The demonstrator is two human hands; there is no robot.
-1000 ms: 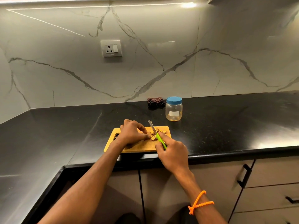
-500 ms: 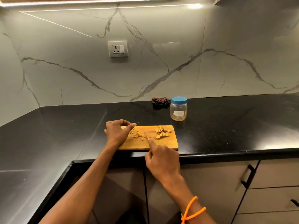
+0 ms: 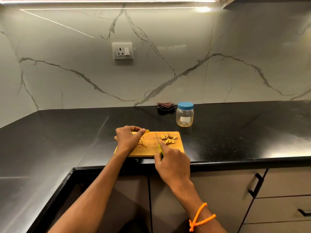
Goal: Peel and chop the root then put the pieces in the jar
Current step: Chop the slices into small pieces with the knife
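Note:
A wooden cutting board (image 3: 151, 151) lies at the front edge of the black counter. Sliced root pieces (image 3: 168, 138) are piled on its right part, and smaller scraps (image 3: 142, 142) lie near its left part. My left hand (image 3: 128, 137) pinches a small piece of root (image 3: 147, 131) over the board's far left corner. My right hand (image 3: 173, 163) grips a green-handled knife (image 3: 158, 140), whose blade points away across the middle of the board. A clear jar (image 3: 184, 116) with a blue lid on stands behind the board to the right.
A dark folded cloth (image 3: 165, 106) lies against the marble wall, left of the jar. A wall socket (image 3: 122, 50) sits above the counter. Cabinet drawers with black handles (image 3: 255, 185) are below the counter at right.
My left hand lifted off the root with a small piece and moved left. The knife left the slices and now rests mid-board. The slices lie uncovered.

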